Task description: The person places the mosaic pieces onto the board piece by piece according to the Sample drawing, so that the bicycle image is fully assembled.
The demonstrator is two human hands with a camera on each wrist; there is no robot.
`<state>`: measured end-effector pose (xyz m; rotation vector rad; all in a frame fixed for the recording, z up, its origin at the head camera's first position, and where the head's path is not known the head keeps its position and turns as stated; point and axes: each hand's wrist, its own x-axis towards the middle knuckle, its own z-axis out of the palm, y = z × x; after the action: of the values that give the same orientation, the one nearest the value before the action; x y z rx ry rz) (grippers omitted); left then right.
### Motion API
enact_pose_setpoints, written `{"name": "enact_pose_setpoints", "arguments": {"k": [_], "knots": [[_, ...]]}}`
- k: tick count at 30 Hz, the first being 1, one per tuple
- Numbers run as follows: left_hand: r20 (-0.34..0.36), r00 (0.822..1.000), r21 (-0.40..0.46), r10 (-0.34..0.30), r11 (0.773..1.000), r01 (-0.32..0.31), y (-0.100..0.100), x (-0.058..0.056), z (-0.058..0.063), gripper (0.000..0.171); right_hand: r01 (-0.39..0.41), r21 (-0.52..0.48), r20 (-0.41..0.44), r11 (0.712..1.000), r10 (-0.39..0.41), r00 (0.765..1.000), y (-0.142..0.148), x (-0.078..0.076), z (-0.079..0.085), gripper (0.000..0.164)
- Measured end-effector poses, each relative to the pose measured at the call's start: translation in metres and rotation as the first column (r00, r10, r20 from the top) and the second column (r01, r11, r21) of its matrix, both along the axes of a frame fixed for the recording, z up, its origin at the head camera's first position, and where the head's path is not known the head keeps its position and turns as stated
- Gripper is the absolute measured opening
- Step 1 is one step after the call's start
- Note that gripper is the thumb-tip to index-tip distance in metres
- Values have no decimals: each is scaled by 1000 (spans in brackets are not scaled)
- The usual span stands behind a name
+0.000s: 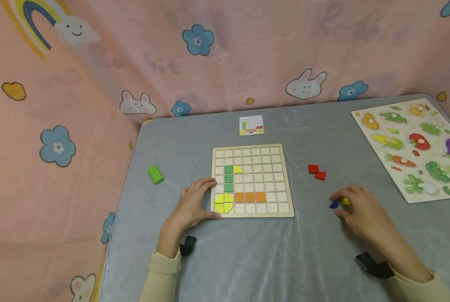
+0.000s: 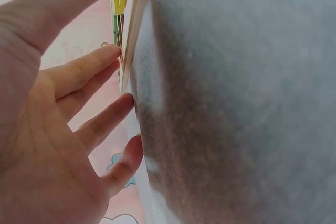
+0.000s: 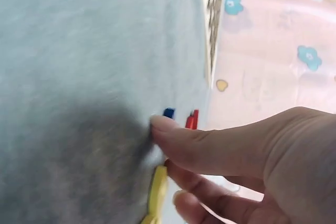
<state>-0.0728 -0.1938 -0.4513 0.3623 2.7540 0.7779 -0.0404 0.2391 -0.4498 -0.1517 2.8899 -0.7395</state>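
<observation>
A wooden grid board (image 1: 269,176) lies on the table with three green squares (image 1: 228,178), three orange squares (image 1: 249,197) and several yellow quarter-circles (image 1: 223,203) in its cells. My left hand (image 1: 189,203) steadies it, straight fingers along the left edge and thumb at the near left corner. To the board's right, thumb and forefinger of my right hand (image 1: 362,214) curve around a small blue piece (image 1: 334,204) at table level. Yellow pieces (image 3: 157,192) lie beneath that hand, partly hidden by it in the head view.
Two red pieces (image 1: 314,169) lie right of the board, a green block (image 1: 155,175) left of it. A small pattern card (image 1: 252,125) sits behind the board. At the far right is a vegetable peg puzzle (image 1: 389,161). A patterned pink cloth (image 1: 240,54) hangs behind the table.
</observation>
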Motion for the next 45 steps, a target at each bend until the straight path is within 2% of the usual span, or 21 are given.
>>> {"name": "enact_pose_setpoints", "arguments": {"k": [7, 13, 19, 25, 33, 40, 45], "knots": [[-2, 1000, 3, 4, 1000, -4, -2, 1, -2, 100, -22, -40, -4, 999, 22, 1000, -5, -3, -4, 15], [0, 1000, 2, 2, 1000, -2, -3, 1, -3, 100, -85, -38, -39, 996, 84, 996, -28, -10, -6, 13], [5, 1000, 6, -1, 1000, 1, -3, 1, -3, 100, -137, -59, -81, 989, 132, 988, -59, -17, 1, 15], [6, 1000, 4, 0, 1000, 0, -4, 1, -3, 100, -199, -96, -123, 975, 187, 975, -101, -18, 6, 14], [5, 1000, 12, -2, 1000, 2, -4, 0, -3, 100, -327, -124, -150, 937, 308, 940, -141, -19, -5, 11], [-1, 1000, 8, -8, 1000, 8, -3, 0, -3, 100, -331, -130, -106, 935, 318, 942, -156, -22, -4, 11], [1, 1000, 6, -6, 1000, 6, -3, 0, -3, 99, -344, -137, -107, 929, 331, 937, -162, -26, -3, 11]]}}
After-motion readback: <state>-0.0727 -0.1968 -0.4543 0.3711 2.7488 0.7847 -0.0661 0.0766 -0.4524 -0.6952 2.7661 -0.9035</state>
